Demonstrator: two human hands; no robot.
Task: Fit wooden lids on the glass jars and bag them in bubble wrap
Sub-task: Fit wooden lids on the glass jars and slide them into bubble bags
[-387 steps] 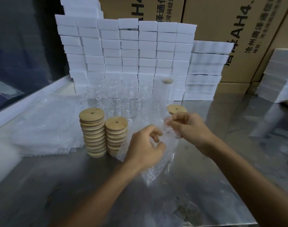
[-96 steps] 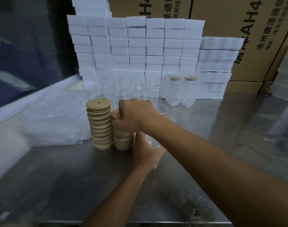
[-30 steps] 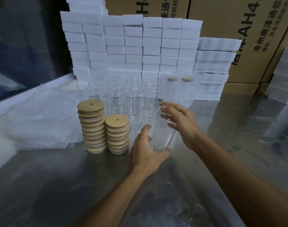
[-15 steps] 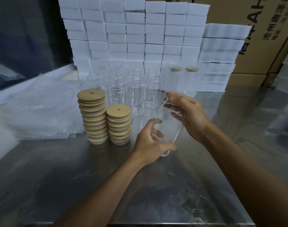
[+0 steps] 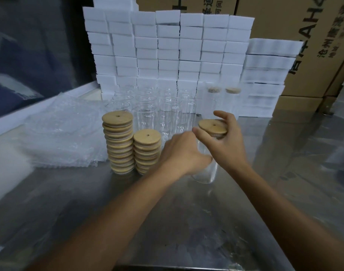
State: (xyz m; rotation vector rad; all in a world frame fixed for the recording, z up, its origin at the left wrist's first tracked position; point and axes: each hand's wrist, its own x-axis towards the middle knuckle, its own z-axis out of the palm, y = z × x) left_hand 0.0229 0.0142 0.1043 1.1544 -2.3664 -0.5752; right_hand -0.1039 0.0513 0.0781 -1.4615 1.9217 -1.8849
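- While the left hand (image 5: 184, 153) wraps round the body of a clear glass jar (image 5: 205, 171) standing on the steel table (image 5: 186, 222), the right hand (image 5: 225, 141) holds a round wooden lid (image 5: 212, 126) at the jar's mouth, thumb on the near edge and fingers curled over the far edge.
- That lid sits slightly tilted on the rim; whether it is fully seated cannot be told.
- Just left of the left hand stand two stacks of wooden lids, a taller stack (image 5: 118, 143) and a shorter stack (image 5: 147, 151), side by side and touching.
- Behind them is a cluster of open glass jars (image 5: 157, 106) in rows.
- To the right of that cluster, two lidded jars in bubble wrap (image 5: 223, 100) stand upright.
- A pile of bubble wrap bags (image 5: 63, 133) lies flat at the left of the table.
- White boxes (image 5: 167, 49) are stacked like a wall at the back, with brown cartons (image 5: 284, 20) behind them.
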